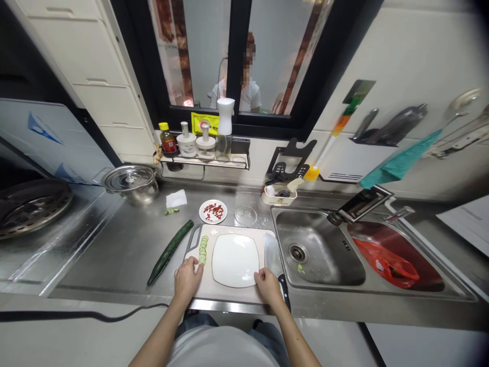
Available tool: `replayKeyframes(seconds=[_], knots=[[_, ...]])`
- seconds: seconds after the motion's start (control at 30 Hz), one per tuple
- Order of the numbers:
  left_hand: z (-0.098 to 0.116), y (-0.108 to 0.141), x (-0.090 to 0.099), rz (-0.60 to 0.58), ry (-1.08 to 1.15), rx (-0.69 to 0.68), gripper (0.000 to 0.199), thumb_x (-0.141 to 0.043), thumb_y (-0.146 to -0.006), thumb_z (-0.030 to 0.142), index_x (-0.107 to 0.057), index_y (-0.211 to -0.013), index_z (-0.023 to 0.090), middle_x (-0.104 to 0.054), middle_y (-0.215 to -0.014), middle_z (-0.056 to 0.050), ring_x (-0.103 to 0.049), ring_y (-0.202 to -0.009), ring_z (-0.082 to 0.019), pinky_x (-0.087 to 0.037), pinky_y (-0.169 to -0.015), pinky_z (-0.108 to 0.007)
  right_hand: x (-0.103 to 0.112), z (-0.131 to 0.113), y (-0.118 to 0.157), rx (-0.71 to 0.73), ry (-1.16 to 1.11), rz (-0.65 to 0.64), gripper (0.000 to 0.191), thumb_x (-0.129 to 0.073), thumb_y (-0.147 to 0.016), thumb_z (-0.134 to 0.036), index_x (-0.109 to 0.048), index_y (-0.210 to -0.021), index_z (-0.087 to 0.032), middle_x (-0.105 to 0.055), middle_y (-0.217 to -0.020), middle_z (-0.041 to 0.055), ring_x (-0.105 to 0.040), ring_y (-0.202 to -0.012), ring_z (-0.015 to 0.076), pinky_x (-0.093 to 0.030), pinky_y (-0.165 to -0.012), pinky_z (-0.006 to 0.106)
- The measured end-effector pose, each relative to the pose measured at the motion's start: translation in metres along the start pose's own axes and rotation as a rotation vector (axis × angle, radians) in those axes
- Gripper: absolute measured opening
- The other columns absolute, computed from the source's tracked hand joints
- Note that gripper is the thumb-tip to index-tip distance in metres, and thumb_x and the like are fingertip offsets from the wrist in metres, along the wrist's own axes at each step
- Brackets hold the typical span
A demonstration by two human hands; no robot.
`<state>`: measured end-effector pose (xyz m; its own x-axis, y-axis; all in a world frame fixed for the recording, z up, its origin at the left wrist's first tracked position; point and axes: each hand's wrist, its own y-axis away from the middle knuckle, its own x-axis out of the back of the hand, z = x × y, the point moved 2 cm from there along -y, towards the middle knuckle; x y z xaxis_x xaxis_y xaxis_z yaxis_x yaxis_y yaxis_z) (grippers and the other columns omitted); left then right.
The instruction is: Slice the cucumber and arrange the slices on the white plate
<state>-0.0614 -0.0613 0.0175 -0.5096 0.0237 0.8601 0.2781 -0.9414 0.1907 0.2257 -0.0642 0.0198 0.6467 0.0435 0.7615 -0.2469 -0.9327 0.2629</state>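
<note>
A white squarish plate lies on a pale cutting board with a grey handle. My right hand is closed at the plate's near right corner, thumb and finger pinching its rim. To the left of the plate runs an overlapping row of cucumber slices. My left hand is at the near end of that row, with bent fingers and thumb closed on the slices there. A kitchen knife lies along the board's right side, its black handle toward me. Left of the board rests a long whole cucumber.
Behind the board stand a small plate of red pieces and a clear round lid or dish. A double sink is at right, with a red bag inside. A lidded steel pot sits back left. The window shows a person.
</note>
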Motion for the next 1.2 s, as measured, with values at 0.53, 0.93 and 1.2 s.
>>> replayKeyframes(seconds=[0.53,0.93,1.2], knots=[[0.000,0.000,-0.005,0.099,0.300,-0.031,0.015,-0.049,-0.084,0.032,-0.057,-0.078,0.021,-0.063,-0.076,-0.001,-0.056,-0.069,-0.015,-0.035,-0.063,-0.023,0.008,-0.007,0.003,0.006,0.182,-0.078,0.016,-0.052,-0.084,-0.025,-0.056,-0.070,-0.020,-0.062,-0.068,0.0031,-0.053,-0.064,0.0155,-0.029,-0.058,0.024],[0.051,-0.001,0.023,-0.054,0.888,-0.062,0.029,-0.066,-0.066,0.043,-0.063,-0.075,0.016,-0.066,-0.074,-0.004,-0.060,-0.072,-0.017,-0.046,-0.065,-0.025,0.020,-0.061,0.008,0.388,0.062,-0.046,0.031,-0.045,-0.087,-0.028,-0.065,-0.108,-0.017,-0.067,-0.097,0.0102,-0.059,-0.091,0.0201,-0.041,-0.082,0.028],[0.063,0.009,0.020,-0.117,0.855,-0.066,0.025,-0.067,-0.065,0.039,-0.065,-0.073,0.015,-0.066,-0.070,-0.004,-0.060,-0.068,-0.016,-0.047,-0.062,-0.025,0.013,-0.085,0.016,0.436,-0.298,-0.358,0.028,-0.053,-0.083,-0.036,-0.067,-0.100,-0.018,-0.064,-0.075,0.0009,-0.057,-0.069,0.0142,-0.044,-0.067,0.025]])
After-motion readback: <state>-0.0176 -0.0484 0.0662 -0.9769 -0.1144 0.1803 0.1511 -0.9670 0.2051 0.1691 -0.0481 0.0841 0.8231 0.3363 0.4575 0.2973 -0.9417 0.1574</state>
